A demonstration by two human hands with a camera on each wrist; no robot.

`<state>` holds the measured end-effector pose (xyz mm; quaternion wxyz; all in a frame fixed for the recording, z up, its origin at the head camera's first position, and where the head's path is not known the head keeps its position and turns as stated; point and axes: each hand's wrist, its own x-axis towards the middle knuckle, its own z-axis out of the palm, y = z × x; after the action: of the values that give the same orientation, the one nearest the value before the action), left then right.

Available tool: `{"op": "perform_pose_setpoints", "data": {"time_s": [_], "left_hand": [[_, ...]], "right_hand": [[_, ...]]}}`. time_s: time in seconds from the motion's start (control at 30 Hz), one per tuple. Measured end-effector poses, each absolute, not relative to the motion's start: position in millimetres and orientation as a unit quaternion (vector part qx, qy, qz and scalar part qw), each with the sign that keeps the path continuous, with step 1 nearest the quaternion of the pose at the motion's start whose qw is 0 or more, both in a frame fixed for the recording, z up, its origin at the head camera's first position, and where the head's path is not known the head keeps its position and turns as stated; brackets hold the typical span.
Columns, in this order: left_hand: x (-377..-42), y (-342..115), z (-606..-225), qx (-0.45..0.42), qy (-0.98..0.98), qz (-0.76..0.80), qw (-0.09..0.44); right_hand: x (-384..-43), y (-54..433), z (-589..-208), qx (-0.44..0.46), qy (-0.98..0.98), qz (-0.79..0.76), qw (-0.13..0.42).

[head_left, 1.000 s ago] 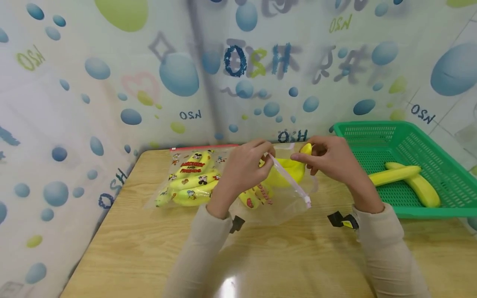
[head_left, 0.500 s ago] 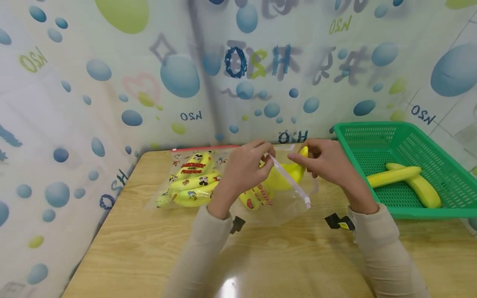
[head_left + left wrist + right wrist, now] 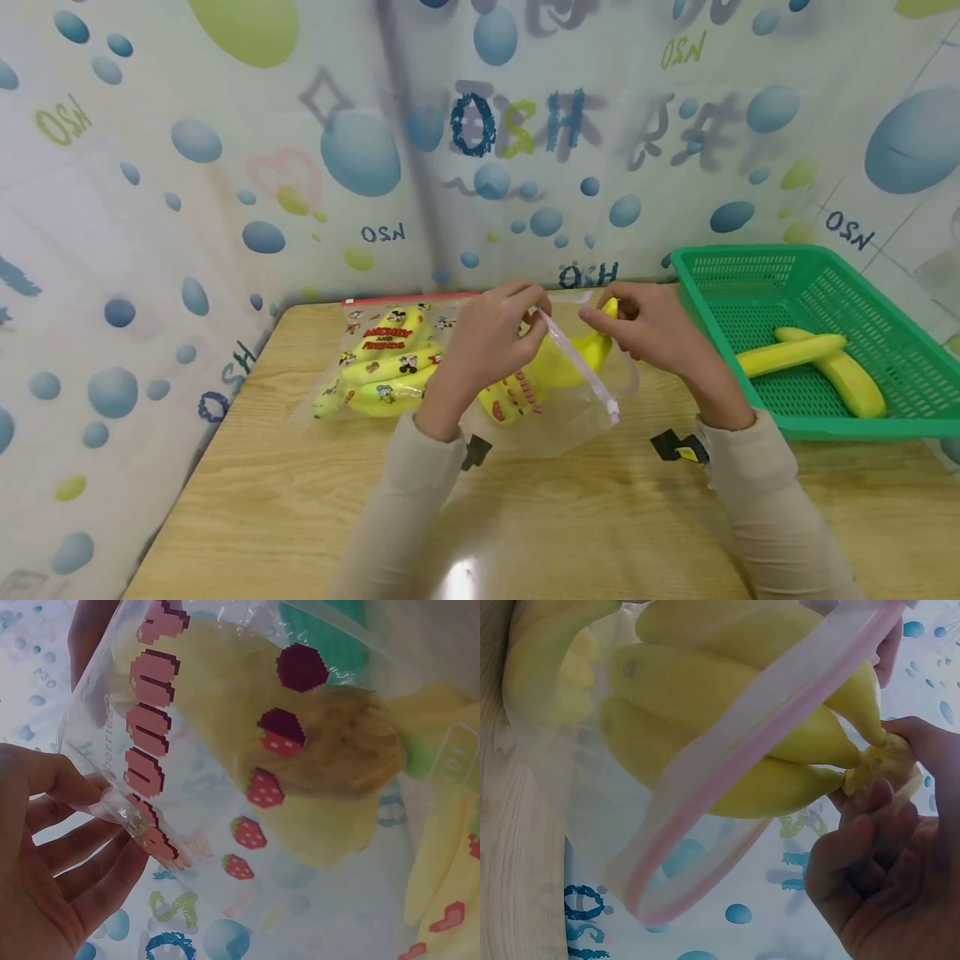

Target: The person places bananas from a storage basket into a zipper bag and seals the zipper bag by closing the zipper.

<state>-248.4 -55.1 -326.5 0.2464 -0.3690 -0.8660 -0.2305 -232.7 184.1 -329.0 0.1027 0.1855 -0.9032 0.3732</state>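
My left hand (image 3: 498, 333) pinches the upper edge of a clear zip bag (image 3: 217, 900) printed with strawberries and pink letters. The bag's mouth, with its pink zip strip (image 3: 742, 742), gapes toward the right. My right hand (image 3: 648, 321) grips the stem end of a bunch of bananas (image 3: 727, 705). The bunch is mostly inside the bag, its stem sticking up at the opening. More yellow fruit (image 3: 504, 402) shows through the bag's lower left part. In the left wrist view, the bag's film lies between the left hand and the bananas.
Left of my hands lies a second clear bag (image 3: 390, 358) with a red zip, filled with bananas. At the right stands a green basket (image 3: 825, 429) holding two yellow banana-shaped pieces (image 3: 847, 383). A patterned curtain (image 3: 525, 167) hangs behind the wooden table (image 3: 300, 500).
My right hand has moved slightly left and down with the bananas, deeper into the bag. The left hand stays at the bag's edge, and the zip strip has shifted slightly.
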Motion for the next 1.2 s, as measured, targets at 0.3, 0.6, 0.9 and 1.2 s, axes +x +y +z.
{"op": "perform_pose_setpoints", "data": {"time_s": [0.3, 0.6, 0.9, 1.2], "left_hand": [[-248.3, -54.1, -325.7, -0.372, -0.866, -0.231, 0.244], [-248.2, -53.8, -326.5, -0.372, -0.866, -0.224, 0.247], [-248.1, -54.0, -326.1, -0.374, -0.866, -0.227, 0.243], [-248.0, -53.3, -326.4, -0.376, -0.865, -0.222, 0.246]], "right_hand": [[-234.4, 184.6, -329.3, 0.199, -0.898, 0.384, 0.081], [-235.9, 185.3, -330.5, 0.228, -0.884, 0.407, -0.003], [-238.3, 186.2, -332.6, 0.241, -0.876, 0.418, -0.019], [-241.1, 183.5, -338.0, 0.244, -0.874, 0.420, -0.018]]}}
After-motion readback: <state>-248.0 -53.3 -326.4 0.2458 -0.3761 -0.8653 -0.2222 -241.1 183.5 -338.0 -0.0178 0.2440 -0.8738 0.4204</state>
